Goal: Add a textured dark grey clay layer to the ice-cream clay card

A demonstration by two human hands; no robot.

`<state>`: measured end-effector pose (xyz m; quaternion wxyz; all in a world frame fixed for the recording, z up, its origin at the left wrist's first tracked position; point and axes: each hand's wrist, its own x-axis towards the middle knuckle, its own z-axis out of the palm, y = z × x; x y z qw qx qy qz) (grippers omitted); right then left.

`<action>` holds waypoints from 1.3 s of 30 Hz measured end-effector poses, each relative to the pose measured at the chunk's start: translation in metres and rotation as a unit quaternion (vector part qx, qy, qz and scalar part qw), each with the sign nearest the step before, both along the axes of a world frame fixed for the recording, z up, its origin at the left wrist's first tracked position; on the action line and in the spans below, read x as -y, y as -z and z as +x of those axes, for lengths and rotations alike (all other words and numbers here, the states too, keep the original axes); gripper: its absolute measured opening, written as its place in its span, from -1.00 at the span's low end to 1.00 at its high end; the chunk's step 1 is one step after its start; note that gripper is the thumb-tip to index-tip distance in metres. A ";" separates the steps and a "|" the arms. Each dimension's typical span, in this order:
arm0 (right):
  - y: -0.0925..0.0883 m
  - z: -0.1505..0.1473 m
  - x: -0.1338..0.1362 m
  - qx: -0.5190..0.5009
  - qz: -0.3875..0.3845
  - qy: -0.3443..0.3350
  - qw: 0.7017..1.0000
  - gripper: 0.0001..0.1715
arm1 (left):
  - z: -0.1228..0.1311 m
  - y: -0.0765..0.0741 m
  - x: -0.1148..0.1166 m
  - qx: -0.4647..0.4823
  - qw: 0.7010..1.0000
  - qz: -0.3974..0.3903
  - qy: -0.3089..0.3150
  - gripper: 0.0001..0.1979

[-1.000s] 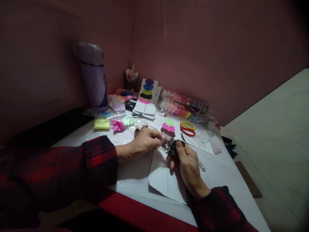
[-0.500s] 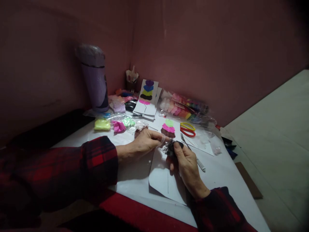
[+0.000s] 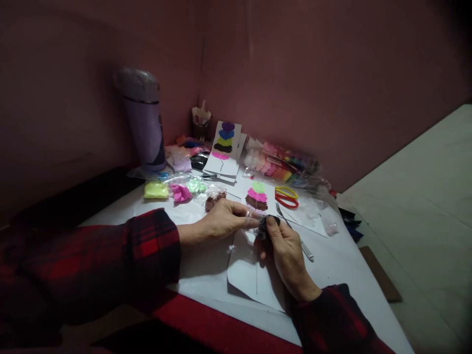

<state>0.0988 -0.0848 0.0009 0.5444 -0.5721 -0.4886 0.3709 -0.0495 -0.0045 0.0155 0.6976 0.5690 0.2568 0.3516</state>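
Observation:
A small packet of black clay (image 3: 263, 229) in clear plastic is pinched between the thumb and fingers of my right hand (image 3: 289, 250). My left hand (image 3: 228, 217) reaches in from the left, with its thumb and fingers closed on the clear plastic beside the black lump. Below both hands lies a white card (image 3: 241, 268) with a thin dark line drawn on it. At the card's upper part are green, pink and brown clay bands (image 3: 257, 202). A fork (image 3: 307, 251) lies partly hidden behind my right hand.
Yellow-and-red-handled scissors (image 3: 286, 197) lie beyond my right hand. Bagged yellow clay (image 3: 156, 190), pink clay (image 3: 180, 193) and brown clay (image 3: 215, 200) sit at the left. A finished-looking striped card (image 3: 223, 147), a clay pack (image 3: 275, 164) and a purple tumbler (image 3: 143, 123) stand farther back.
The fingers of my left hand have drawn in slightly at the plastic. The black clay, ragged and spread before, now looks more compact and covered by the plastic. My right hand stays in place.

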 end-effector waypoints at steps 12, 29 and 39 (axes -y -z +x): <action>-0.003 0.002 -0.001 0.080 0.010 -0.014 0.997 -0.43 | -0.001 -0.002 0.003 -0.003 0.999 -0.040 -0.014 -0.84; -0.005 0.006 -0.002 0.234 0.233 0.171 0.928 -0.77 | -0.001 -0.006 0.004 -0.046 0.992 0.098 -0.057 -0.91; -0.004 -0.012 0.011 0.458 0.240 0.065 0.853 -0.81 | 0.001 0.015 0.014 -0.213 0.736 0.626 -0.147 -0.83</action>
